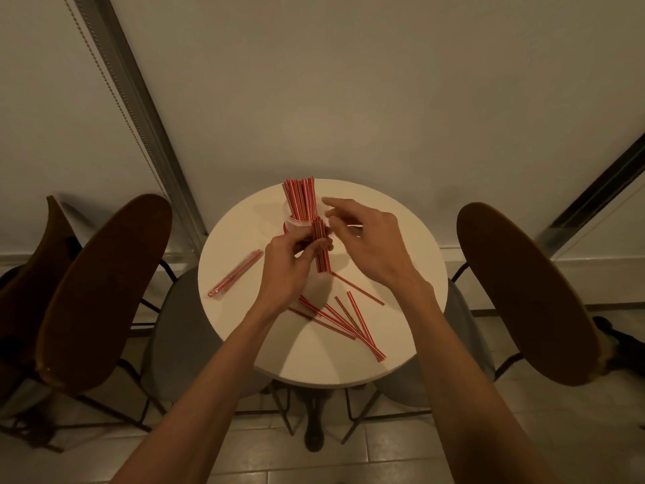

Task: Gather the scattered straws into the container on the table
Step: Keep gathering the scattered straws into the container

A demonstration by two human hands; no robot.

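Observation:
On the round white table (244,330) stands a clear plastic container (296,223) with a sheaf of red-and-white striped straws (300,199) upright in it. My left hand (288,263) grips a small bundle of straws (321,249), held upright just in front of the container. My right hand (366,239) hovers to the right of that bundle, fingers spread and empty. Several loose straws (343,319) lie crossed on the near part of the table. A wrapped pack of straws (235,273) lies at the table's left.
Brown chairs stand left (101,291) and right (523,295) of the table, grey stools beneath it. A wall is just behind the table. The floor is tiled.

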